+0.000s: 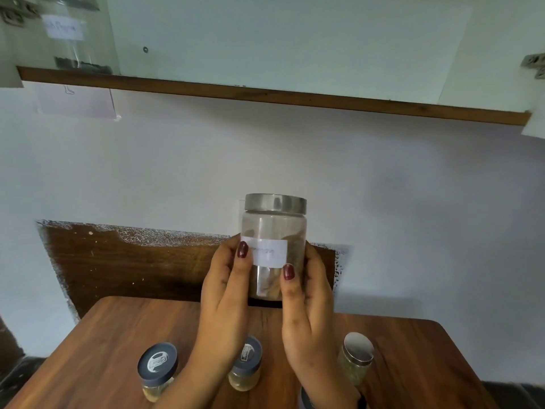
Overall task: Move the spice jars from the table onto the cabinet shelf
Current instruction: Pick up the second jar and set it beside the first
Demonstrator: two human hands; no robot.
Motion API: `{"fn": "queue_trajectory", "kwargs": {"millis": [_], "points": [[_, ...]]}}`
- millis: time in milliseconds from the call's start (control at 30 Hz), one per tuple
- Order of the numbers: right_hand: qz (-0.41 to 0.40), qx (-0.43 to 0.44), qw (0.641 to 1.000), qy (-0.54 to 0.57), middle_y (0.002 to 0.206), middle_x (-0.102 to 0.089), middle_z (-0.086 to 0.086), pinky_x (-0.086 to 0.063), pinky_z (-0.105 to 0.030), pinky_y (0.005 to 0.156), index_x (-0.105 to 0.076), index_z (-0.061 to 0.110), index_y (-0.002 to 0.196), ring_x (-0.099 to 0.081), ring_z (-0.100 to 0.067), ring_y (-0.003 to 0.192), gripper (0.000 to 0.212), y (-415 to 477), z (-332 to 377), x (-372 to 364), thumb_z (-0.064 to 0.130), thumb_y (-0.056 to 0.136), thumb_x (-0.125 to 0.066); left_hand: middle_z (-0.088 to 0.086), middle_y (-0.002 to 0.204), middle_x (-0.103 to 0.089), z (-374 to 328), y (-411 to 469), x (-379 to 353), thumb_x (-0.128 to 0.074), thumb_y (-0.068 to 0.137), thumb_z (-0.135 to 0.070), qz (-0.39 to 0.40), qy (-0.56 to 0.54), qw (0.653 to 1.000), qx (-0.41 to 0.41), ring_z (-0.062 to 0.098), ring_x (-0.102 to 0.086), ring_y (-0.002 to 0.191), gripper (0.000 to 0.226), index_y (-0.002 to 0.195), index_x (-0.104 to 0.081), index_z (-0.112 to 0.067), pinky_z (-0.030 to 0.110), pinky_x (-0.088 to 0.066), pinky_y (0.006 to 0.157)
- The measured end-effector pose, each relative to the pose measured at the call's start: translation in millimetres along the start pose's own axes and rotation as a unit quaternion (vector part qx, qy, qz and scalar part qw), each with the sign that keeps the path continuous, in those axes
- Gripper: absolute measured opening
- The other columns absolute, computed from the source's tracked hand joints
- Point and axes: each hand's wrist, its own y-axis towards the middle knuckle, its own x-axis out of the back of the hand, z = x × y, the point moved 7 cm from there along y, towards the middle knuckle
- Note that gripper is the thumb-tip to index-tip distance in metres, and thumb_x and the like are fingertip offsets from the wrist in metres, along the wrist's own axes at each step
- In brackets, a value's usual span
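Observation:
I hold a clear glass jar (274,228) with a steel lid and a white label upright above the far edge of the wooden table (112,335). My left hand (227,296) grips its left side and my right hand (306,305) grips its right side, thumbs across the front. It holds brown spice pieces. On the table stand two small jars with dark blue lids (157,370) (246,364) and one jar with a steel lid (356,358). Overhead is the cabinet shelf (265,93), where a labelled glass jar (70,33) stands at the far left.
The shelf's brown front edge runs across the top of the view, with white cabinet interior behind it. Open cabinet door edges with hinges (533,64) show at both upper corners. A dark wooden panel (118,267) stands against the wall behind the table.

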Motion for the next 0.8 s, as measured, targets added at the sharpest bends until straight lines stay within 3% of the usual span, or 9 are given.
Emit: {"fn": "queue_trajectory", "kwargs": {"millis": [67,133,200,333,433,567,733,800], "points": [[-0.023,-0.002,0.999,0.046,0.115,-0.068,0.006,-0.053,-0.017,0.083,-0.056,0.018,0.128,-0.066,-0.012,0.107,0.057,1.8,1.4,2.4,0.061,0.092,-0.049,-0.004,0.103,-0.074,4.0,4.5,1.9,-0.038,0.100,-0.049,0.016,-0.019,0.999,0.022,0.005,-0.069,0.098,0.043,0.110,-0.068,-0.020,0.019,-0.051,0.084],[-0.030,-0.001,0.997,0.071,0.114,-0.069,0.009,-0.053,-0.016,0.083,-0.056,0.021,0.124,-0.066,-0.009,0.107,0.049,3.2,2.5,3.4,0.057,0.092,-0.051,0.004,0.111,-0.075,14.0,8.6,3.9,-0.034,0.102,-0.048,0.027,-0.047,0.996,0.064,0.019,-0.069,0.108,0.046,0.113,-0.070,-0.021,0.044,-0.052,0.097],[-0.026,-0.004,0.996,0.084,0.116,-0.069,0.011,-0.052,-0.016,0.085,-0.054,0.018,0.127,-0.065,-0.008,0.110,0.043,3.6,1.1,2.6,0.046,0.094,-0.051,0.008,0.112,-0.075,19.6,10.3,3.9,-0.032,0.098,-0.050,0.039,-0.058,0.993,0.093,0.024,-0.069,0.111,0.050,0.111,-0.073,-0.025,0.055,-0.048,0.101],[-0.010,-0.010,0.996,0.090,0.120,-0.068,0.014,-0.051,-0.014,0.087,-0.049,0.011,0.134,-0.064,-0.005,0.113,0.057,2.1,-1.8,0.4,0.050,0.093,-0.053,0.008,0.118,-0.073,21.0,7.7,-2.2,-0.040,0.087,-0.063,0.069,-0.065,0.989,0.113,0.024,-0.066,0.116,0.057,0.115,-0.072,-0.026,0.052,-0.048,0.103],[0.007,-0.024,0.995,0.100,0.126,-0.066,0.011,-0.052,-0.018,0.091,-0.047,0.017,0.138,-0.062,-0.011,0.120,0.057,1.9,-6.1,-1.5,0.051,0.093,-0.053,0.006,0.116,-0.072,19.3,7.7,-2.1,-0.039,0.099,-0.056,0.066,-0.031,0.992,0.101,0.022,-0.066,0.114,0.049,0.117,-0.070,-0.021,0.052,-0.048,0.103],[0.003,-0.029,0.994,0.101,0.129,-0.065,0.001,-0.052,-0.027,0.094,-0.052,0.025,0.135,-0.060,-0.022,0.123,0.047,4.3,-10.0,0.7,0.050,0.095,-0.052,0.003,0.105,-0.074,13.8,7.7,-3.0,-0.038,0.094,-0.050,0.048,-0.013,0.996,0.081,0.016,-0.069,0.102,0.048,0.110,-0.069,-0.017,0.037,-0.053,0.092],[0.000,-0.014,0.997,0.079,0.131,-0.064,-0.004,-0.049,-0.044,0.100,-0.054,0.016,0.137,-0.058,-0.026,0.125,0.044,6.6,-15.6,4.7,0.035,0.098,-0.048,-0.006,0.092,-0.073,9.2,3.7,-3.6,-0.037,0.090,-0.046,0.033,-0.020,0.998,0.050,0.002,-0.069,0.085,0.046,0.101,-0.068,-0.013,0.015,-0.053,0.074],[-0.008,-0.011,0.998,0.069,0.130,-0.064,-0.003,-0.049,-0.046,0.100,-0.056,0.016,0.135,-0.058,-0.025,0.125,0.043,7.3,-18.0,6.8,0.034,0.097,-0.048,0.002,0.089,-0.071,8.1,3.9,-2.3,-0.038,0.090,-0.045,0.027,-0.015,0.999,0.040,0.003,-0.066,0.079,0.047,0.098,-0.067,-0.008,0.014,-0.051,0.069]]}}
